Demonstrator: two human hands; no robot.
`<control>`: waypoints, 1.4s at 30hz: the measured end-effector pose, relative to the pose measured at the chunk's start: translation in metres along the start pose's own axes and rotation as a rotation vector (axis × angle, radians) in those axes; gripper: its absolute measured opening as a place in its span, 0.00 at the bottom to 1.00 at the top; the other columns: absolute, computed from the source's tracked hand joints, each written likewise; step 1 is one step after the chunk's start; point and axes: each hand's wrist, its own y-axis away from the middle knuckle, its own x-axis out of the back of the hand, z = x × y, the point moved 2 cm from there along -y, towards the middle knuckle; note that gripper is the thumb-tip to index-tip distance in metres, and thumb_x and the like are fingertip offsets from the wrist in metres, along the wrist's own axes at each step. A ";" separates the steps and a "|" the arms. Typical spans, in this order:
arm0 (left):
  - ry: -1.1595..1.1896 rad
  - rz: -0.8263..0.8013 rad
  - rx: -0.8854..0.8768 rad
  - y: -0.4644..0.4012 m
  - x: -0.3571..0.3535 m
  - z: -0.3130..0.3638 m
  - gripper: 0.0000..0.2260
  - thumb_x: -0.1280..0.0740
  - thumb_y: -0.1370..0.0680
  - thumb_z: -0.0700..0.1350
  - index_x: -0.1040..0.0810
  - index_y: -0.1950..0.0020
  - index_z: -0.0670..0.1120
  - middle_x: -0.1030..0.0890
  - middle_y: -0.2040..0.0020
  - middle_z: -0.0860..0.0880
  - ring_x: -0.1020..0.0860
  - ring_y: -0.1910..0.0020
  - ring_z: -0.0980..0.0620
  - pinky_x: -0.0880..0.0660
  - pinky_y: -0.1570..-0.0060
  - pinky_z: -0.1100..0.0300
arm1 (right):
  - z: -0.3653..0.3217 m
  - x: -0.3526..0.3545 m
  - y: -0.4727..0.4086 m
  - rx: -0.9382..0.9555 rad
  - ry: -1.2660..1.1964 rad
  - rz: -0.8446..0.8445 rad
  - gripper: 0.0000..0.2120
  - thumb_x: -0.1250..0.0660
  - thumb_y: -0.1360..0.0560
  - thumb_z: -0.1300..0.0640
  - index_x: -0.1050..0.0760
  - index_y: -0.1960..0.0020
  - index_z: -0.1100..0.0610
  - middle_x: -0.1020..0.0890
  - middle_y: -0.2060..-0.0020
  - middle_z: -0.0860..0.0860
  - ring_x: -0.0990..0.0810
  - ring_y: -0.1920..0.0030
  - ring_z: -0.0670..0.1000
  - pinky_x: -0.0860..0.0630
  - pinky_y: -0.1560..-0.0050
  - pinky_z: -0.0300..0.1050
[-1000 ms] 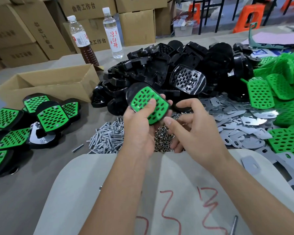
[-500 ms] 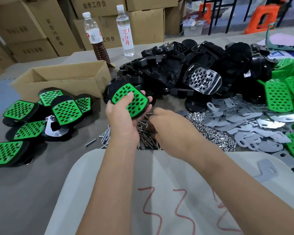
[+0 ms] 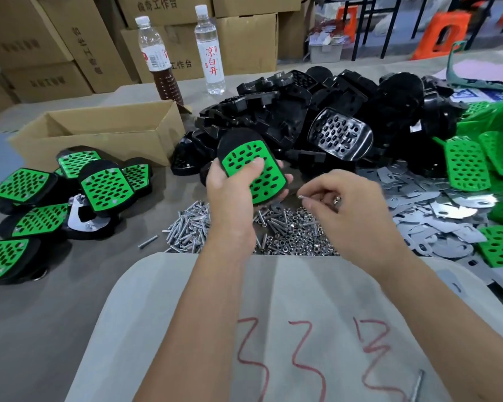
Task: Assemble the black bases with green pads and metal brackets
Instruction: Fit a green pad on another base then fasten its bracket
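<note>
A black base [image 3: 233,140] with a green pad [image 3: 254,169] seated on top is held in the left hand [image 3: 230,192], thumb pressed across the pad, fingers curled underneath. A small screw [image 3: 302,196] is pinched at the fingertips of the right hand [image 3: 349,210], just right of that grip and slightly lower, not yet touching the pad. Directly below both grips, the screws [image 3: 189,224] and nuts [image 3: 296,236] are heaped on the desk [image 3: 55,329]. Metal brackets [image 3: 418,198] are spread right of the right-hand grip; loose bases [image 3: 302,111] are piled beyond. Finished units [image 3: 105,190] are stacked well left of the left grip.

Step judged: fastening pad to base, bracket not yet fitted. Next move: screw tip to be lined up with a corner hole in the pad, base kept steady. Risk: screw dropped into the heap.
</note>
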 end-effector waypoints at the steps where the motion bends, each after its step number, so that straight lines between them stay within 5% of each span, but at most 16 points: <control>1: -0.033 -0.021 0.008 0.002 -0.004 -0.003 0.13 0.34 0.18 0.35 0.27 0.34 0.38 0.14 0.55 0.39 0.13 0.59 0.37 0.17 0.65 0.51 | 0.007 0.003 0.001 -0.027 -0.083 0.058 0.09 0.24 0.25 0.65 0.15 0.53 0.51 0.19 0.62 0.45 0.24 0.63 0.43 0.29 0.59 0.30; 6: -0.225 -0.109 0.103 0.013 -0.016 -0.016 0.11 0.30 0.20 0.35 0.22 0.38 0.40 0.15 0.47 0.35 0.13 0.55 0.36 0.19 0.68 0.52 | 0.023 0.010 0.001 -0.085 -0.522 0.215 0.15 0.29 0.21 0.68 0.16 0.46 0.49 0.18 0.62 0.50 0.21 0.61 0.46 0.23 0.58 0.42; 10: -0.351 -0.173 0.128 0.016 -0.018 -0.020 0.10 0.29 0.21 0.35 0.21 0.41 0.41 0.15 0.49 0.40 0.13 0.60 0.44 0.19 0.69 0.51 | 0.023 0.013 0.001 -0.097 -0.670 0.304 0.05 0.26 0.23 0.68 0.17 0.52 0.59 0.13 0.62 0.54 0.14 0.62 0.51 0.19 0.60 0.40; 15: -0.464 -0.176 0.056 0.017 -0.019 -0.021 0.10 0.28 0.22 0.36 0.20 0.43 0.44 0.16 0.49 0.39 0.14 0.57 0.43 0.18 0.69 0.49 | 0.021 0.011 0.002 -0.053 -0.549 0.329 0.04 0.24 0.24 0.65 0.18 0.52 0.59 0.13 0.63 0.52 0.13 0.64 0.51 0.19 0.62 0.38; 20: -0.677 -0.172 -0.106 0.016 -0.023 -0.022 0.11 0.26 0.24 0.37 0.19 0.45 0.47 0.15 0.52 0.47 0.16 0.51 0.47 0.18 0.48 0.45 | 0.021 0.011 0.003 -0.053 -0.469 0.401 0.05 0.21 0.26 0.62 0.16 0.56 0.58 0.14 0.66 0.50 0.15 0.67 0.50 0.18 0.63 0.43; 28: -0.748 -0.181 -0.153 0.026 -0.031 -0.027 0.16 0.28 0.31 0.46 0.20 0.44 0.45 0.15 0.52 0.47 0.17 0.52 0.46 0.20 0.48 0.42 | 0.026 0.011 0.003 0.040 -0.318 0.450 0.05 0.21 0.26 0.60 0.16 0.57 0.54 0.14 0.64 0.45 0.14 0.62 0.50 0.15 0.57 0.54; 34: -0.717 -0.093 -0.169 0.026 -0.027 -0.031 0.13 0.26 0.29 0.44 0.21 0.47 0.42 0.17 0.54 0.45 0.19 0.53 0.43 0.21 0.50 0.41 | 0.018 0.006 0.008 0.249 -0.103 0.379 0.03 0.24 0.25 0.65 0.14 0.53 0.58 0.14 0.58 0.47 0.15 0.57 0.45 0.17 0.55 0.48; 37: -0.683 -0.100 -0.131 0.024 -0.025 -0.030 0.09 0.25 0.26 0.38 0.21 0.48 0.42 0.16 0.53 0.44 0.18 0.52 0.41 0.20 0.50 0.39 | 0.016 0.006 0.008 0.232 -0.105 0.398 0.04 0.24 0.24 0.65 0.15 0.54 0.58 0.14 0.60 0.47 0.16 0.58 0.45 0.18 0.56 0.45; 42: -0.673 -0.142 -0.119 0.026 -0.028 -0.026 0.16 0.28 0.32 0.45 0.20 0.46 0.42 0.16 0.52 0.43 0.18 0.52 0.41 0.19 0.50 0.39 | 0.016 0.005 0.007 0.143 -0.190 0.423 0.04 0.24 0.24 0.65 0.15 0.52 0.58 0.14 0.59 0.46 0.15 0.59 0.46 0.16 0.54 0.44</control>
